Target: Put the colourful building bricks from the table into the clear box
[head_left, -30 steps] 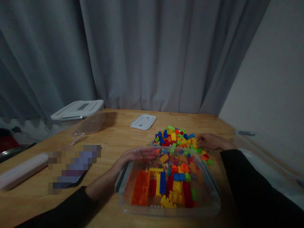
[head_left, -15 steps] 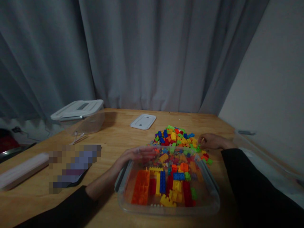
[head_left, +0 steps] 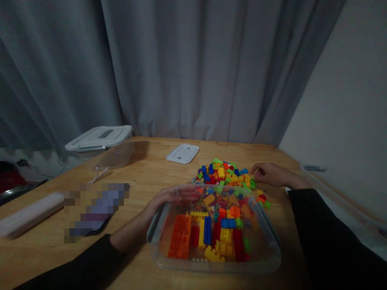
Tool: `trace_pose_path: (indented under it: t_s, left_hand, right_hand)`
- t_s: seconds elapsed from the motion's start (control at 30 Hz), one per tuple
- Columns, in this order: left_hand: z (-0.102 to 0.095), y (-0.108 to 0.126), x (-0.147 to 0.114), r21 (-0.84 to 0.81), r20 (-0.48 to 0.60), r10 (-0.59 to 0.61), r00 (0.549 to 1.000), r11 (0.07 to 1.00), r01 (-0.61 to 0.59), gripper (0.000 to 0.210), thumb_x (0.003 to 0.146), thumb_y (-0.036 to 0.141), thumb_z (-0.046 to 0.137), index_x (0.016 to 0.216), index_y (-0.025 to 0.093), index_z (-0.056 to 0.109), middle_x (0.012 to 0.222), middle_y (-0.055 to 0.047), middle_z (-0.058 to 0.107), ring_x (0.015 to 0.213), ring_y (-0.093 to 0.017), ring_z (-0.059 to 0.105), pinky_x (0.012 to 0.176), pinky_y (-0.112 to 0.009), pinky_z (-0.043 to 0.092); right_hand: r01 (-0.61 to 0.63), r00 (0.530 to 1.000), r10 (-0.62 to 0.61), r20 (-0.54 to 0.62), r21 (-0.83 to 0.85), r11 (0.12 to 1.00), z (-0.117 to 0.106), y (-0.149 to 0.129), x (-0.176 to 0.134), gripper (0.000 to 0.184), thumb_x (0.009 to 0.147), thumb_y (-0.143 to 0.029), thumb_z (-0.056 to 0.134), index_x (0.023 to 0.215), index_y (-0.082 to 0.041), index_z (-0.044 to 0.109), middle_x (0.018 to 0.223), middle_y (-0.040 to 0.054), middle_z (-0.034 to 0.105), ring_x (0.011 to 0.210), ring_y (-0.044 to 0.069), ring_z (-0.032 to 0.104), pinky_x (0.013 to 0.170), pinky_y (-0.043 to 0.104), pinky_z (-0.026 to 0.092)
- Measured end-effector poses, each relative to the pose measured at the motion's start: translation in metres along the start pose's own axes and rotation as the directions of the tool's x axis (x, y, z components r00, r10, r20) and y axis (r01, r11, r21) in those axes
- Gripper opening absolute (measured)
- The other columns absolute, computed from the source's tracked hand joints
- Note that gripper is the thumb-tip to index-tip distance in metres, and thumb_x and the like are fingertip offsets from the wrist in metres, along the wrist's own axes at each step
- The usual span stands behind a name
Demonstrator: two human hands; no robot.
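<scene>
Left hand (head_left: 173, 195) at the far left corner of the clear box (head_left: 242, 266), fingers stretched out straight beside the far edge, partly seen through the plastic. Right hand (head_left: 268, 174) at the right edge of the big heap of blocks (head_left: 222, 174), fingers bent, tips close together by some yellow ones. Looks too small and dark to tell whether pinching a block or just touching the heap.

Heap just past the box on the wooden table (head_left: 148, 169), all mixed up: blue, red, yellow, orange and green. A few loose blocks (head_left: 262, 197) a bit nearer, to the right, close to the box's far right corner. Inside the box, a big orange block (head_left: 179, 239) on the left, a long blue block (head_left: 207, 230) near the middle, plus red, yellow and green ones. Gray clips (head_left: 270, 225) down both sides of the box.

Farther back, a white lid (head_left: 183, 154) flat on the table. Over to the left, a white-topped box (head_left: 117, 156), with a thin white cord (head_left: 97, 174) close by. Nearer, a long pale case (head_left: 32, 213) beside a flat thing (head_left: 101, 209), blurred into squares. At the far right, part of a big clear bin (head_left: 344, 197). Behind it all, a gray curtain (head_left: 187, 68).
</scene>
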State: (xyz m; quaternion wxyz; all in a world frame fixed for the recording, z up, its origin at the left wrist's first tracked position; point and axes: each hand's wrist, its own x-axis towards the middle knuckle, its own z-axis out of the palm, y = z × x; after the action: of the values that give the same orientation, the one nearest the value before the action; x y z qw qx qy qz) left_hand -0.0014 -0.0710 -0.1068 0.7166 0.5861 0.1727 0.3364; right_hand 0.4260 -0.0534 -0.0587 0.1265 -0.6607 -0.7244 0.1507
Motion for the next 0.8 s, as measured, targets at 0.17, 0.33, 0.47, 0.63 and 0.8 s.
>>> trace_pose_path:
  t_s: [0.17,0.33,0.47,0.63,0.8]
  left_hand:
    - [-0.006,-0.004,0.005,-0.053,-0.024,-0.067,0.997,0.996,0.066,0.046,0.084,0.02,0.055,0.126,0.017,0.074,0.13,-0.012,0.076,0.126,-0.033,0.066,0.119,-0.054,0.036]
    - [0.004,0.0,0.0,-0.049,-0.091,-0.053,0.994,0.998,0.048,0.044,0.089,0.021,0.055,0.129,0.018,0.072,0.137,-0.014,0.071,0.13,-0.033,0.063,0.12,-0.055,0.033]
    - [0.01,0.003,-0.004,-0.053,-0.1,-0.052,0.994,0.997,0.047,0.043,0.09,0.021,0.056,0.129,0.017,0.072,0.136,-0.013,0.072,0.13,-0.033,0.063,0.122,-0.057,0.03]
    - [0.017,0.007,-0.005,-0.073,-0.131,-0.06,0.99,0.996,0.051,0.04,0.09,0.022,0.058,0.126,0.017,0.073,0.134,-0.013,0.073,0.129,-0.033,0.064,0.122,-0.057,0.029]
    - [0.011,0.008,-0.001,-0.025,-0.085,-0.046,0.995,0.999,0.044,0.04,0.089,0.022,0.056,0.126,0.017,0.073,0.136,-0.013,0.072,0.131,-0.034,0.063,0.122,-0.056,0.032]
  right_hand:
    - [0.156,0.981,-0.149,-0.125,0.054,0.986,-0.019,-0.027,-0.015,0.021,0.087,-0.032,0.065,0.103,-0.019,0.069,0.094,0.0081,0.076,0.081,0.021,0.069,0.071,0.031,0.054]
    - [0.272,0.926,-0.254,-0.278,0.026,0.962,-0.027,-0.076,-0.041,0.028,0.092,-0.039,0.065,0.113,-0.021,0.067,0.108,0.0083,0.076,0.089,0.021,0.072,0.08,0.033,0.058]
    - [0.372,0.888,-0.354,-0.294,0.005,0.928,-0.024,-0.112,-0.062,0.031,0.093,-0.041,0.067,0.118,-0.024,0.067,0.112,0.0065,0.075,0.093,0.022,0.072,0.083,0.035,0.059]
    - [0.485,0.85,-0.476,-0.225,-0.016,0.874,-0.007,-0.144,-0.076,0.024,0.094,-0.037,0.068,0.115,-0.026,0.069,0.115,0.0053,0.074,0.102,0.023,0.07,0.088,0.035,0.056]
    - [0.554,0.831,-0.552,-0.066,0.013,0.832,0.019,-0.164,-0.075,0.019,0.095,-0.028,0.067,0.113,-0.025,0.068,0.113,0.004,0.074,0.102,0.021,0.068,0.093,0.035,0.052]
